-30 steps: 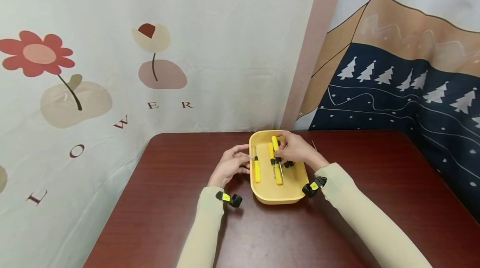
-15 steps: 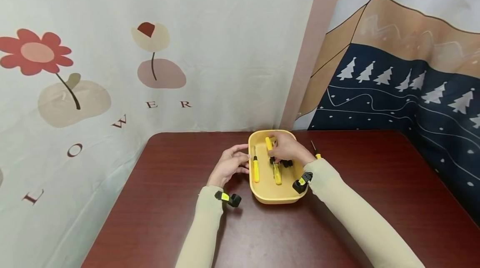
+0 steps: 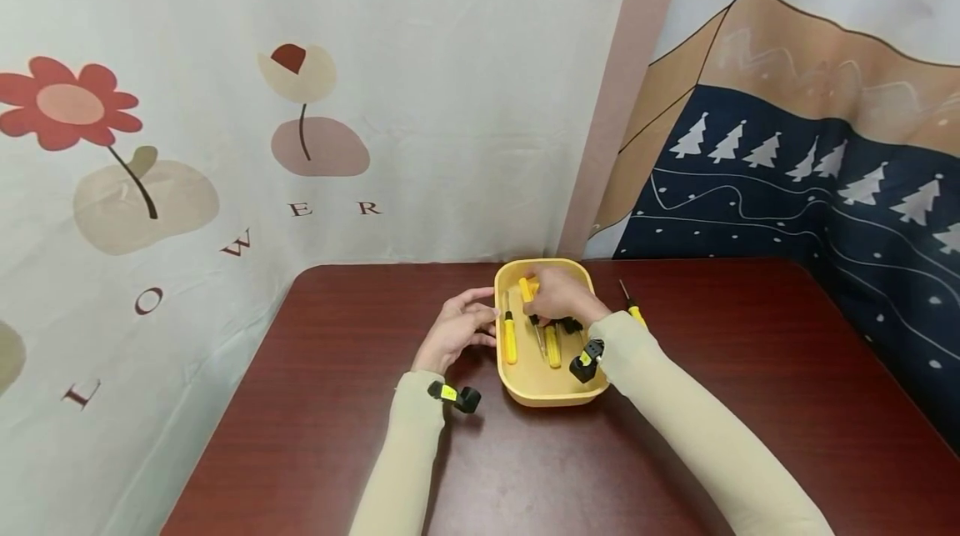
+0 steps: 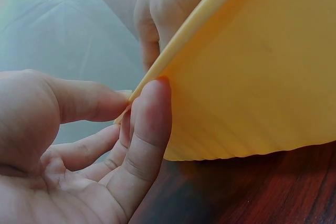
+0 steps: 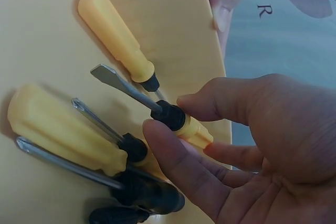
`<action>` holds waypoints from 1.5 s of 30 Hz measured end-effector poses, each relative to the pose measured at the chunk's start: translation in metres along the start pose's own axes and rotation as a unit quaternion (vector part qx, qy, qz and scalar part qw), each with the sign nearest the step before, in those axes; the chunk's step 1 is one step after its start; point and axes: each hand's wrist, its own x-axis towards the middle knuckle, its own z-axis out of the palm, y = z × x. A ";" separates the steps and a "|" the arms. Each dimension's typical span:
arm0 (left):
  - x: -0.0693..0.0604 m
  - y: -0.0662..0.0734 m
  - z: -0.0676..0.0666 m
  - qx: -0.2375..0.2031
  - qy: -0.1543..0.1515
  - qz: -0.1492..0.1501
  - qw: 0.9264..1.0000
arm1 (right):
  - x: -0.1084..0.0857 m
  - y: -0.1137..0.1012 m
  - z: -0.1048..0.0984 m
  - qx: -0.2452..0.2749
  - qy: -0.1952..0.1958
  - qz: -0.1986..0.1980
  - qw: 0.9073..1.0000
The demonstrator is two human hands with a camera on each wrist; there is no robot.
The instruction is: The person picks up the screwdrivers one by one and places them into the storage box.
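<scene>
My left hand [image 3: 455, 329] pinches the left rim of a yellow plastic bin [image 4: 252, 66] between thumb and fingers. Inside the bin, my right hand [image 3: 558, 296] holds a flat-head screwdriver [image 5: 197, 131] by its black collar and yellow handle. Its flat metal tip points up and left in the right wrist view. Along the bin's left wall lies a yellow-handled screwdriver [image 3: 511, 338], apart from the held one. Several more screwdrivers lie in a group nearer the bin's middle, among them a thick yellow-handled one [image 5: 63, 129]; the right hand partly hides this group in the head view.
Outside the bin, to its right, a yellow-and-black screwdriver [image 3: 632, 303] lies on the dark red-brown table [image 3: 360, 353], partly covered by the right sleeve. A printed curtain [image 3: 450, 102] hangs behind the table's back edge.
My right hand has moved left inside the bin, carrying the flat-head screwdriver toward the one by the left wall. The screwdriver outside on the table shows more. My left hand stays at the rim.
</scene>
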 end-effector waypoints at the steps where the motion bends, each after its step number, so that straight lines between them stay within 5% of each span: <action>1: 0.000 0.001 0.000 -0.001 0.001 -0.001 1.000 | 0.001 -0.001 0.001 0.001 -0.002 0.000 1.000; 17: 0.001 -0.001 -0.002 0.000 -0.001 0.003 1.000 | 0.008 -0.017 0.011 -0.005 -0.013 0.012 1.000; 27: 0.000 -0.001 -0.001 -0.003 -0.002 0.011 1.000 | 0.015 -0.026 0.015 -0.058 -0.015 0.001 0.998; 35: 0.000 -0.001 -0.002 -0.002 -0.004 0.007 1.000 | 0.020 -0.032 0.017 -0.082 -0.031 0.039 0.995; 45: -0.002 0.000 -0.001 -0.008 -0.002 0.007 1.000 | 0.024 -0.030 0.016 -0.126 -0.042 0.041 0.990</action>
